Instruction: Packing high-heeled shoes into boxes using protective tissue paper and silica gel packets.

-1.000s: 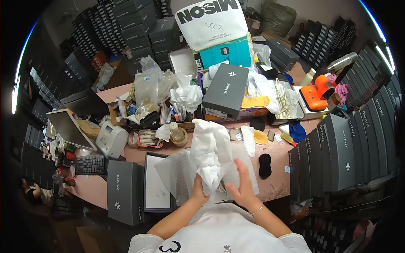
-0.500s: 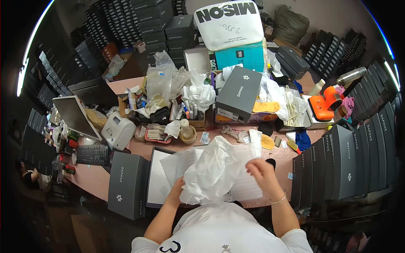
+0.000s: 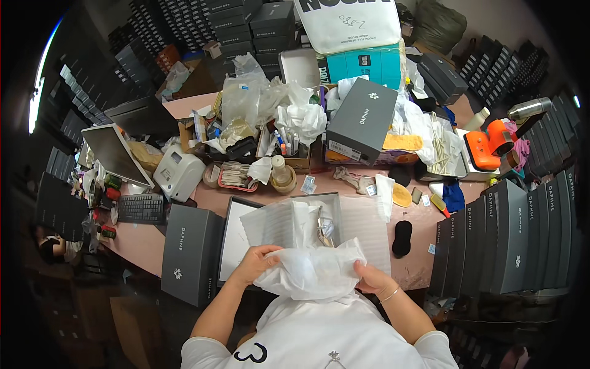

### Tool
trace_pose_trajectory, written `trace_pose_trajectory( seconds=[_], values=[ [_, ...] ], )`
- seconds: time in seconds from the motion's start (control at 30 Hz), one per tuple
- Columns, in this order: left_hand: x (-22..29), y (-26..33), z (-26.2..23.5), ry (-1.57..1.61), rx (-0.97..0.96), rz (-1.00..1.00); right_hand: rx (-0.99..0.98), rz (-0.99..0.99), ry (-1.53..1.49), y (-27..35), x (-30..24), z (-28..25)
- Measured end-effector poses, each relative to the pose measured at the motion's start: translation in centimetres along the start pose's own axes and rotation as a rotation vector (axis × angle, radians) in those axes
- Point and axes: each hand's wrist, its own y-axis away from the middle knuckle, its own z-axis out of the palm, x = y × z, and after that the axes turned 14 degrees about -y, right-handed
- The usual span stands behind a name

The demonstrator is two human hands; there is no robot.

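Observation:
My left hand and my right hand both grip a white fabric bag, held low against my body at the table's near edge. Just beyond it lies an open grey box lined with white tissue paper; something dark shows among the paper. The box's dark grey lid lies to the left of the box.
The pink table is crowded: a keyboard, a white label printer, a laptop, plastic bags, a dark box on a pile. Upright dark boxes line the right. A black oval pad lies nearby.
The white bag was held up over the box; it has come down toward me, and both hands now hold it low at the table edge.

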Motion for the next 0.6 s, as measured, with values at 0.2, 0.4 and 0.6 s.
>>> trace_pose_trajectory(
  seconds=[0.2, 0.4, 0.6],
  values=[
    [1.3, 1.1, -8.2, -0.523, 0.761, 0.189, 0.314, -0.457, 0.207, 3.6, -5.7, -2.9],
    [2.9, -1.1, -6.1, -1.471, 0.414, 0.339, 0.238, -0.360, 0.519, 4.3, -8.9, 1.0],
    [1.6, -7.4, 7.3, 0.512, -0.824, -0.255, 0.109, -0.181, 0.465, -0.4, -7.6, 3.7]
  ],
)
